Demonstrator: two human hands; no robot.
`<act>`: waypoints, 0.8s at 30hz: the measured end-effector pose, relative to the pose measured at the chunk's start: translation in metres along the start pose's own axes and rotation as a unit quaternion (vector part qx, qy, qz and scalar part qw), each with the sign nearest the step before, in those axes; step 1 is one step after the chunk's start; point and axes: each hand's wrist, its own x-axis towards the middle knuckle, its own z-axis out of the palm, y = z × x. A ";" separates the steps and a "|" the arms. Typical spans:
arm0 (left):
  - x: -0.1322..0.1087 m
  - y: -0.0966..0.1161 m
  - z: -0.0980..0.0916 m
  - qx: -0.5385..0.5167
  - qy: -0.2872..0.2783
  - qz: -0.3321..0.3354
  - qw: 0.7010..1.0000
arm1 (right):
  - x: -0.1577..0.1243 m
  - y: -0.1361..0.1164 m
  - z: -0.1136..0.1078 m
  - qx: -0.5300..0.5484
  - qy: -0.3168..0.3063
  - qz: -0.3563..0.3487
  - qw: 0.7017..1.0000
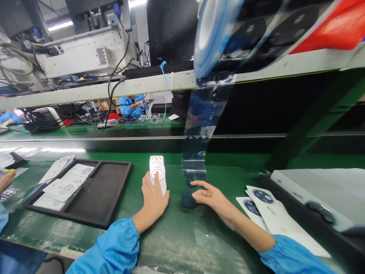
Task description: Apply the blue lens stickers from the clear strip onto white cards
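Observation:
My left hand [152,201] grips a small white panel [162,183] with round, ring-shaped features, holding it against the green bench. Its index finger lies on the face and the thumb is at the right edge. My right hand [215,199] is curled at the lower end of a clear strip of film [196,152] carrying dark, rounded stickers. The index fingertip meets the strip, and the thumb is beside a blurred dark square piece [188,199]. The strip hangs from a large roll [209,34] on the shelf above.
Left of me, a black tray [98,190] holds white panels [64,186] in one side. More white panels [281,213] with dark camera plates lie at right, by a black tray bearing a large pale sheet [325,194]. The shelf edge [159,82] crosses overhead; other people work nearby.

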 end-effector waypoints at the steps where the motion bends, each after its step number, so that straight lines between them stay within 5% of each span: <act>1: 0.000 -0.002 0.002 0.004 -0.005 -0.005 1.000 | 0.001 0.003 0.000 0.008 -0.005 0.014 1.000; 9: 0.001 -0.005 -0.003 -0.023 -0.031 -0.026 0.999 | -0.002 0.000 0.001 0.025 0.026 0.050 0.998; 15: -0.020 -0.003 -0.040 -0.051 -0.023 0.005 0.998 | -0.007 -0.014 0.004 0.060 0.038 0.051 0.996; 19: -0.073 -0.001 -0.060 -0.073 -0.030 0.119 0.990 | -0.009 -0.016 0.003 0.055 0.019 0.069 0.996; 24: -0.115 -0.011 -0.066 -0.132 -0.120 0.340 0.923 | -0.012 -0.010 0.010 0.049 0.003 0.093 0.994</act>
